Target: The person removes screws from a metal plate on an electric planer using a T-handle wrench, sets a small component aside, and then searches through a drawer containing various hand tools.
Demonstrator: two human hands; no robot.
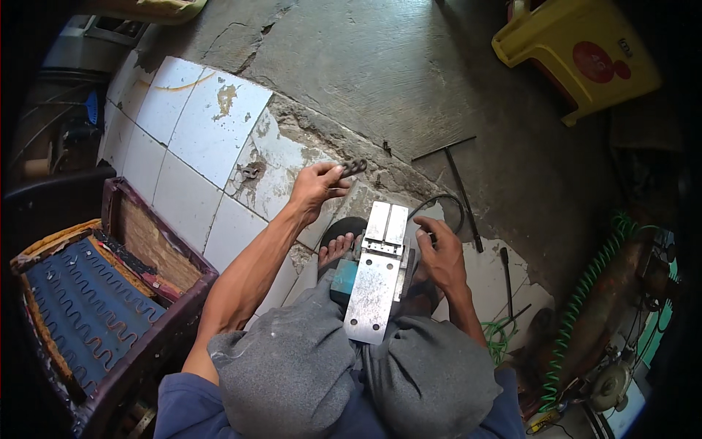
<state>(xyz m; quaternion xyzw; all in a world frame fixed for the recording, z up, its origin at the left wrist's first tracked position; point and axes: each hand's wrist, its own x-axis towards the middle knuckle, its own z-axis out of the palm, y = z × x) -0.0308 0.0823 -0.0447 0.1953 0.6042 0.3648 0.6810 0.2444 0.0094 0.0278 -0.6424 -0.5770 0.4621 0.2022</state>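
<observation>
An electric planer with a teal body (346, 277) rests upside down between my knees, its silver sole plate (374, 291) facing up. My left hand (316, 192) is out ahead and to the left of it, pinching a small dark piece with a row of lobes or holes (354, 167); I cannot tell what kind of part it is. Close by the planer's right side is my right hand (442, 252), fingers loosely bent and apart, with nothing seen in them. Whether it touches the planer is unclear. A dark cord (461, 208) loops beyond that hand.
On the floor ahead lies a T-shaped metal bar (458, 183), with another dark rod (507, 278) to the right. A spring seat frame (95, 307) stands at left, a yellow plastic stool (556, 55) at far right. A green coiled hose (578, 300) hangs at right. Cracked white tiles (194, 124) border rough concrete.
</observation>
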